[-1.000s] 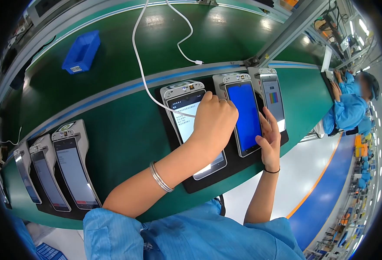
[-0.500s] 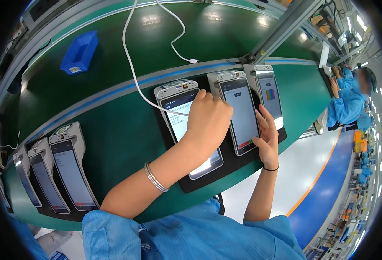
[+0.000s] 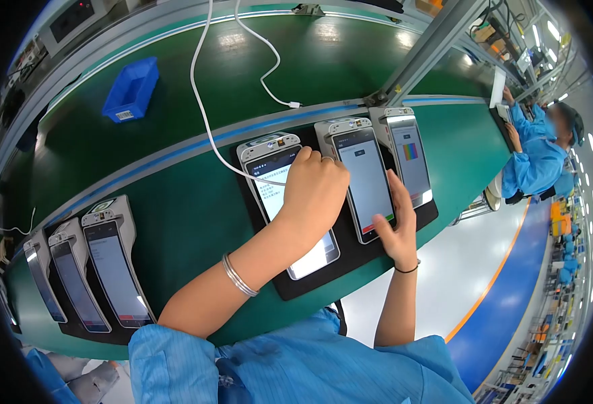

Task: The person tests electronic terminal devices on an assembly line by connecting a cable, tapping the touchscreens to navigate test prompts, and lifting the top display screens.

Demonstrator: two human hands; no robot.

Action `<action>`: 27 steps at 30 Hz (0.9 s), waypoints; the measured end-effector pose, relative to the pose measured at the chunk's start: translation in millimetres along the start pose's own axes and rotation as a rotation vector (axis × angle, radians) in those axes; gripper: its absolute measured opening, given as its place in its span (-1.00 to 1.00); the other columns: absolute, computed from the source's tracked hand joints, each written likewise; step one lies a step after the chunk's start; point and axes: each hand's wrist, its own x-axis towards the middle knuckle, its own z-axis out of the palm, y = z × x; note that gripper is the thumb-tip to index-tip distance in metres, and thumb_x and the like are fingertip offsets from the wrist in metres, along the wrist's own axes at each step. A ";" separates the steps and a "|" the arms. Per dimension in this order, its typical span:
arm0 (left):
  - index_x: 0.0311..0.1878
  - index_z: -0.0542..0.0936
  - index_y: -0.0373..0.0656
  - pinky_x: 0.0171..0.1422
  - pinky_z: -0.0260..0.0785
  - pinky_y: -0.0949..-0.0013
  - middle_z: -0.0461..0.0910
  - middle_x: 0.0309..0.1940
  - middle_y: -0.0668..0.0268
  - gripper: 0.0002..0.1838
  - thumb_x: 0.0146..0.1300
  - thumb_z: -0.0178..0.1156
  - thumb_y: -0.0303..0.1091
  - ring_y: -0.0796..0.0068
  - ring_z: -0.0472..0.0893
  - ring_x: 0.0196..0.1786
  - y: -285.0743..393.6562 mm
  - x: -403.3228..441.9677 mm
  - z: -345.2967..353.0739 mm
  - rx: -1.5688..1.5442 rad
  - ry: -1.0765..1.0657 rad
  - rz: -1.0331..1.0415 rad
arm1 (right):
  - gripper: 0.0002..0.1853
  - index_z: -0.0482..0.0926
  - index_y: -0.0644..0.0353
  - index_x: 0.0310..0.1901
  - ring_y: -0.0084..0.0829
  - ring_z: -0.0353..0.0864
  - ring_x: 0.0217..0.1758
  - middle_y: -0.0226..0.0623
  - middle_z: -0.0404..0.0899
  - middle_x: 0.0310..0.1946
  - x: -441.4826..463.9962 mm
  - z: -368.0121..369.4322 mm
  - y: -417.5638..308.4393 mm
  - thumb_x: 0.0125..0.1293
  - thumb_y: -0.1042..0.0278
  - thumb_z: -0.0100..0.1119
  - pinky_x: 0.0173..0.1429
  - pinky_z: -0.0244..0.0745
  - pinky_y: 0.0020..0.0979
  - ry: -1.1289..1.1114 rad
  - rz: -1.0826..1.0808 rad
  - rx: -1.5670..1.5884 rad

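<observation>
My left hand (image 3: 315,182) is closed around the end of a white cable (image 3: 202,101), between two handheld payment terminals. Its plug is hidden in my fingers, so I cannot tell whether it sits in a port. Under that wrist lies the left payment terminal (image 3: 271,195), its lit screen showing lines of text. My right hand (image 3: 399,225) has its fingers spread at the right edge of the middle terminal (image 3: 370,195), thumb near the red and green buttons at the screen's bottom. Behind those fingers stands a third terminal (image 3: 414,172) with colour bars on its display.
Several more terminals (image 3: 111,262) lie on a dark mat at the left. Across the rail are a blue bin (image 3: 131,91) and a second cable's loose plug (image 3: 294,105). A metal post (image 3: 417,60) rises at the back. A co-worker (image 3: 542,151) sits at the far right.
My right thumb has moved left and down, off the green button area. My left hand stays closed on the cable. The whole view has shifted slightly.
</observation>
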 end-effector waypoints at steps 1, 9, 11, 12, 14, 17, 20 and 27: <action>-0.55 0.57 -0.22 -0.10 0.32 0.39 0.59 -0.60 0.18 -0.97 -0.16 0.21 -0.54 0.33 0.57 -0.41 -0.3 0.0 0.1 -0.006 0.004 -0.003 | -0.18 0.28 0.32 0.31 -0.09 0.26 0.41 0.04 0.31 0.30 -1.1 -0.6 5.2 -0.08 0.36 0.30 0.43 0.13 -0.19 -0.013 -0.060 -0.142; -0.54 0.57 -0.22 -0.09 0.33 0.37 0.59 -0.60 0.18 -0.97 -0.14 0.20 -0.52 0.32 0.58 -0.41 -1.0 0.7 0.4 -0.007 -0.011 -0.010 | -0.02 0.29 0.21 0.33 0.00 0.22 0.42 0.10 0.26 0.32 -1.2 2.0 1.8 -0.19 0.07 0.52 0.40 0.17 -0.12 -0.021 -0.158 -0.299; -0.54 0.57 -0.23 -0.09 0.33 0.37 0.59 -0.60 0.18 -0.97 -0.13 0.20 -0.52 0.32 0.58 -0.42 -0.4 -0.8 0.5 -0.014 -0.013 -0.009 | 0.01 0.29 0.20 0.33 0.01 0.21 0.42 0.12 0.25 0.32 -1.3 1.5 2.7 -0.21 0.04 0.53 0.39 0.18 -0.11 -0.020 -0.159 -0.305; -0.54 0.57 -0.23 -0.09 0.33 0.37 0.59 -0.60 0.18 -0.98 -0.13 0.20 -0.52 0.31 0.58 -0.42 -0.3 -1.0 -0.5 -0.017 -0.014 -0.009 | 0.01 0.29 0.19 0.33 0.02 0.22 0.42 0.12 0.24 0.33 -1.3 1.0 1.9 -0.21 0.03 0.53 0.39 0.19 -0.11 -0.024 -0.168 -0.318; -0.54 0.57 -0.23 -0.09 0.33 0.37 0.59 -0.59 0.17 -0.98 -0.13 0.19 -0.52 0.31 0.58 -0.42 0.0 0.1 -1.3 -0.024 -0.011 -0.009 | 0.01 0.29 0.18 0.33 0.03 0.22 0.41 0.13 0.22 0.33 -0.3 1.2 -0.6 -0.21 0.02 0.54 0.38 0.21 -0.11 -0.030 -0.186 -0.344; -0.54 0.57 -0.23 -0.09 0.33 0.36 0.59 -0.59 0.17 -0.97 -0.13 0.19 -0.52 0.30 0.58 -0.42 -0.8 -0.6 1.0 -0.029 -0.002 -0.006 | 0.01 0.29 0.15 0.33 0.04 0.24 0.40 0.13 0.21 0.34 -0.1 1.4 -3.1 -0.21 0.01 0.54 0.36 0.23 -0.10 -0.031 -0.193 -0.392; -0.53 0.57 -0.24 -0.09 0.33 0.36 0.59 -0.60 0.17 -0.96 -0.14 0.19 -0.52 0.30 0.58 -0.42 -0.7 -0.5 2.5 -0.036 0.009 -0.010 | 0.00 0.28 0.14 0.34 0.04 0.25 0.39 0.13 0.21 0.34 0.2 2.7 -2.4 -0.19 -0.01 0.52 0.35 0.24 -0.09 -0.024 -0.194 -0.383; -0.51 0.58 -0.24 -0.07 0.33 0.36 0.60 -0.58 0.17 -0.92 -0.16 0.22 -0.48 0.30 0.59 -0.40 -0.3 -0.7 2.5 -0.031 -0.012 -0.021 | -0.08 0.29 0.06 0.34 0.12 0.30 0.33 0.18 0.28 0.26 15.1 5.5 -14.4 -0.09 -0.06 0.43 0.26 0.35 -0.08 -0.062 -0.132 -0.448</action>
